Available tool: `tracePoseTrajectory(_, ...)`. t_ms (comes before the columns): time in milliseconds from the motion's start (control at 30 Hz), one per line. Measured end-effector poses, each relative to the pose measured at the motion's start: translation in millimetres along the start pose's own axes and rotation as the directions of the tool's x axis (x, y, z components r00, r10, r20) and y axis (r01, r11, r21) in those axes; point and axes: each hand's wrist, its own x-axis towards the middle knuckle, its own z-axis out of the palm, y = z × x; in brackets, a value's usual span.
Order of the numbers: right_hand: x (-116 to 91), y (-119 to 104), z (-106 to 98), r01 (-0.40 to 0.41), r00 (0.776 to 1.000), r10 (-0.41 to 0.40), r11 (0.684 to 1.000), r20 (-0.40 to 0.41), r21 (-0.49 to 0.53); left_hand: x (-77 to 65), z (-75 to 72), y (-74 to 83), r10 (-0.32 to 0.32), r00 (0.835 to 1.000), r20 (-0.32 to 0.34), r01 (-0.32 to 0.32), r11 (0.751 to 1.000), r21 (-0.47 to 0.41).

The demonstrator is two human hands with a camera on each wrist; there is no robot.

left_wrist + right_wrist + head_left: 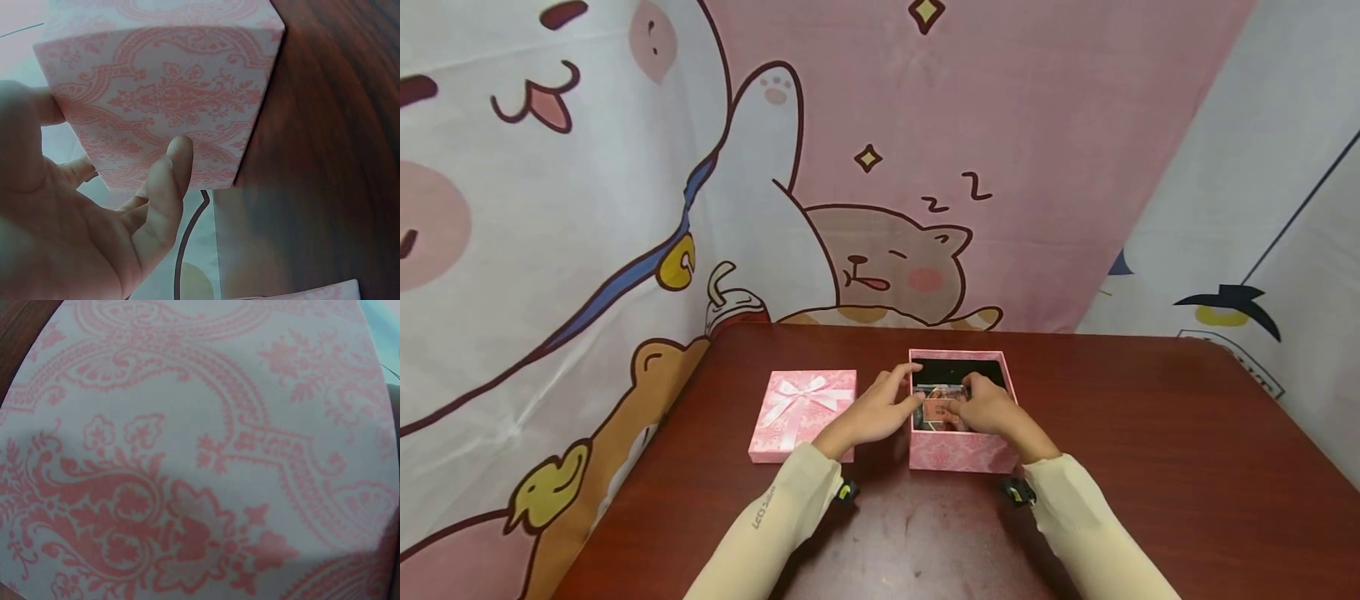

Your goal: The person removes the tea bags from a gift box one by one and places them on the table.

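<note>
An uncovered pink patterned gift box [961,452] with a black interior stands on the table. In it is a clear-fronted packet [936,410] with a pinkish label; its exact kind is hard to tell. My right hand [996,407] reaches over the box's right side and pinches the packet's right part between thumb and fingers. Beside the box's left wall is my left hand [880,408], fingers spread and fairly straight at the rim. The left wrist view shows its fingers [179,164] close against the patterned wall [181,94]. Only box wall [187,437] fills the right wrist view.
The pink lid [801,412] with a ribbon bow lies left of the box, partly behind the left forearm. Both stand on a dark red-brown table [1150,450]. A cartoon-printed cloth [1037,125] hangs behind the table's back edge and along its left side.
</note>
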Motion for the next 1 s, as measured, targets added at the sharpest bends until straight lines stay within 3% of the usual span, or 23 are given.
tracePoseTrajectory(400, -2.0, -1.6, -1.0, -0.002, 0.999, 0.003, 1.0, -0.038, 0.025, -0.8, -1.4, 4.5, -0.018, 1.0, 0.004, 0.018, 1.0, 0.008)
tracePoseTrajectory(733, 1.2, -3.6, 0.7, -0.008, 0.998, 0.006, 0.999, -0.063, -0.032, -0.7, -1.8, 3.3, -0.019, 1.0, 0.0, 0.019, 1.0, 0.008)
tracePoseTrajectory(1000, 0.4, -5.3, 3.0, 0.035, 0.996, -0.039, 0.998, -0.079, -0.055, -1.0, -1.9, 4.0, -0.017, 1.0, 0.002, 0.017, 1.0, 0.02)
